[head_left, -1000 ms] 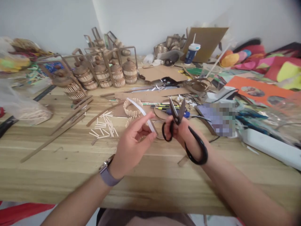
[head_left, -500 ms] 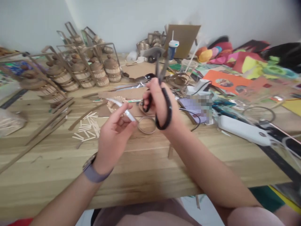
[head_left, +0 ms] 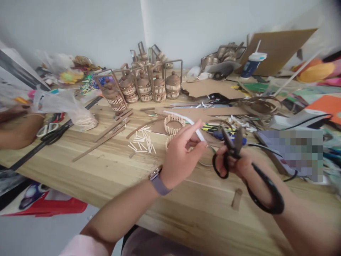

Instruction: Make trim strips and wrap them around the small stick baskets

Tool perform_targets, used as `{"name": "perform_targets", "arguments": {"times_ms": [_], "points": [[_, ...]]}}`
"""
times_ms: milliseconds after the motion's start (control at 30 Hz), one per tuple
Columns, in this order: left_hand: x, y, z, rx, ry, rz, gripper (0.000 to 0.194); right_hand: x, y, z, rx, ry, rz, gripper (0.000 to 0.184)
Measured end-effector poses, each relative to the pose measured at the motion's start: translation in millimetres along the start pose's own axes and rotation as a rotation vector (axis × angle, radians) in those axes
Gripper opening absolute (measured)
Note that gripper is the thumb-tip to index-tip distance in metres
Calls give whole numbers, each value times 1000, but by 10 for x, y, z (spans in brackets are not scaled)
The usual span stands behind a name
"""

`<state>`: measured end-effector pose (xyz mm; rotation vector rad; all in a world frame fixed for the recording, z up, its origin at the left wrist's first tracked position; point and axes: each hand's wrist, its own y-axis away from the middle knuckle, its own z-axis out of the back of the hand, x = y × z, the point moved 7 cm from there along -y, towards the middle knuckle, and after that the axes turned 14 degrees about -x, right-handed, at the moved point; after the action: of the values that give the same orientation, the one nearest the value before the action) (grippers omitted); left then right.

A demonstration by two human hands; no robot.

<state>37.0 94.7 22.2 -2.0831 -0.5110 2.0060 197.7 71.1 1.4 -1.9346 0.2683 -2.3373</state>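
Note:
Between the thumb and fingers of my left hand (head_left: pixel 181 156) is a narrow white strip (head_left: pixel 200 135), its far end curving away to the left. My right hand (head_left: pixel 247 167) grips black-handled scissors (head_left: pixel 234 142), blades apart and pointing up and away, to the right of the strip and not touching it. Just beyond my left hand lies a ring of short wooden sticks (head_left: pixel 173 124); a second such ring is partly hidden by that hand. Loose small sticks (head_left: pixel 144 140) are scattered on the wooden table (head_left: pixel 112 185) to the left. A thin hoop (head_left: pixel 206 163) rests between my hands.
Several small lidded wooden baskets with tall handles (head_left: pixel 145 87) stand at the back. Brown strips (head_left: pixel 102 137) and a plastic bag of sticks (head_left: pixel 82 119) are on the left, near another person's arm (head_left: pixel 18 131). A cup (head_left: pixel 252 65), cardboard (head_left: pixel 279 53) and a phone-like device (head_left: pixel 285 153) occupy the right.
The view swung right, then back left, bringing another person's arm into sight. My right hand raised the scissors, then lowered them, blades parted again. The strip stays in my left hand.

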Motion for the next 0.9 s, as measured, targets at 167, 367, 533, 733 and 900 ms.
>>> {"name": "perform_targets", "arguments": {"times_ms": [167,367,533,733,900], "points": [[23,50,40,8,-46,-4,50,-88,133,-193,183,-2,-79,62],[15,109,15,25,-48,12,52,-158,224,-203,202,84,-85,64],[37,153,-16,45,-58,72,53,-212,296,-224,188,108,-91,62],[69,195,-48,77,-84,87,51,-230,318,-229,151,140,-84,66],[64,207,-63,89,-87,90,50,-261,324,-213,125,170,-80,68]]}}
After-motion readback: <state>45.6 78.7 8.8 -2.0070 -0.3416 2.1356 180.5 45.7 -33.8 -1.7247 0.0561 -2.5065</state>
